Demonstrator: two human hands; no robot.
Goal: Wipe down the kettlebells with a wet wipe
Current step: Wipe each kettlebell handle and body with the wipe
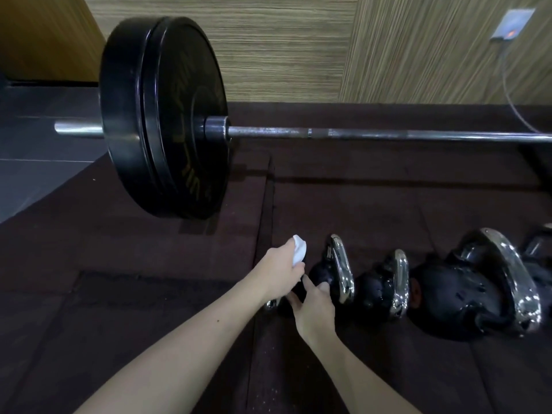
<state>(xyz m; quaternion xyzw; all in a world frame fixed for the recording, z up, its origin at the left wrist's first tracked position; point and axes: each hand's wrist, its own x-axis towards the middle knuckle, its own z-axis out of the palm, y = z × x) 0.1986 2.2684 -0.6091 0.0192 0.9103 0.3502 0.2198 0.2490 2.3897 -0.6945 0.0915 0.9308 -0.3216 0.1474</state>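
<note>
A row of black kettlebells with chrome handles stands on the dark rubber floor. The smallest kettlebell (327, 271) is at the left end, a second kettlebell (378, 291) beside it, a larger kettlebell (457, 297) further right. My left hand (279, 273) is shut on a crumpled white wet wipe (299, 253), just left of the smallest kettlebell. My right hand (315, 306) rests against that kettlebell's black body, fingers spread on its near side. Part of this kettlebell is hidden behind both hands.
A loaded barbell (358, 133) lies across the floor behind the row, its big black plates (161, 115) at the left. Another kettlebell (537, 258) shows at the right edge. A wood-panelled wall, a socket (513, 23) and a hanging cable (507, 85) are at the back right.
</note>
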